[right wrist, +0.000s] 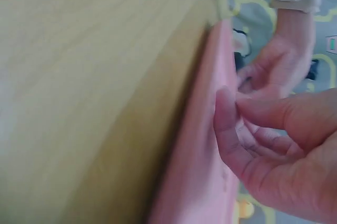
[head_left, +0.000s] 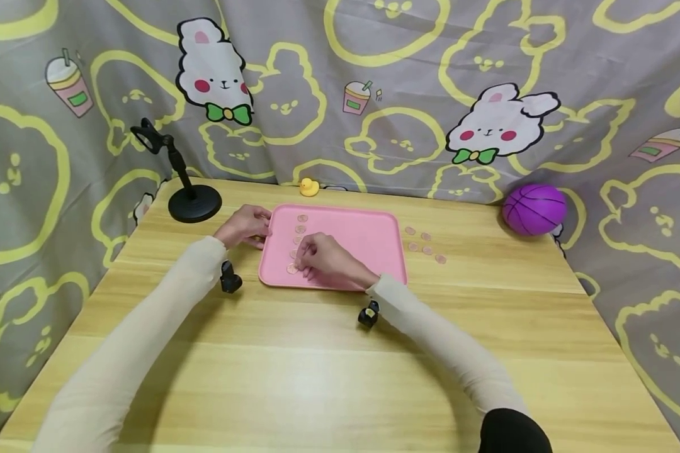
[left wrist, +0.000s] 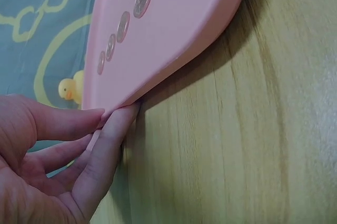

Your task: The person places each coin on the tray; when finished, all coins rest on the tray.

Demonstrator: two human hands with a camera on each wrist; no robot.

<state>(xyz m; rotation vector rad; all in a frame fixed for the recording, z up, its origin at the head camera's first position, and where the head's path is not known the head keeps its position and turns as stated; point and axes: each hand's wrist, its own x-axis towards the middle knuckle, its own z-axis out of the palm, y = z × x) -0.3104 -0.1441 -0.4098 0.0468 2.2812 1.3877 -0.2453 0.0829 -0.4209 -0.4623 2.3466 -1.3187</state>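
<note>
A pink tray (head_left: pixel 351 233) lies on the table, with a column of clear, coin-like discs (head_left: pixel 300 229) along its left part. At the tray's left edge my left hand (head_left: pixel 246 225) pinches the rim between thumb and fingers, as the left wrist view shows closely. Above the near end of the column is my right hand (head_left: pixel 324 257), its thumb and index fingertips close together beside the nearest disc (head_left: pixel 292 268). In the right wrist view the right hand (right wrist: pixel 279 150) is blurred, and whether a disc sits between its fingertips is hidden.
Several more discs (head_left: pixel 427 250) lie on the wooden table (head_left: pixel 294 377) right of the tray. A black stand (head_left: pixel 195 202) is at the back left, a yellow rubber duck (head_left: pixel 308 187) behind the tray, and a purple basketball (head_left: pixel 534 209) at the back right. A patterned curtain (head_left: pixel 311 82) hangs behind.
</note>
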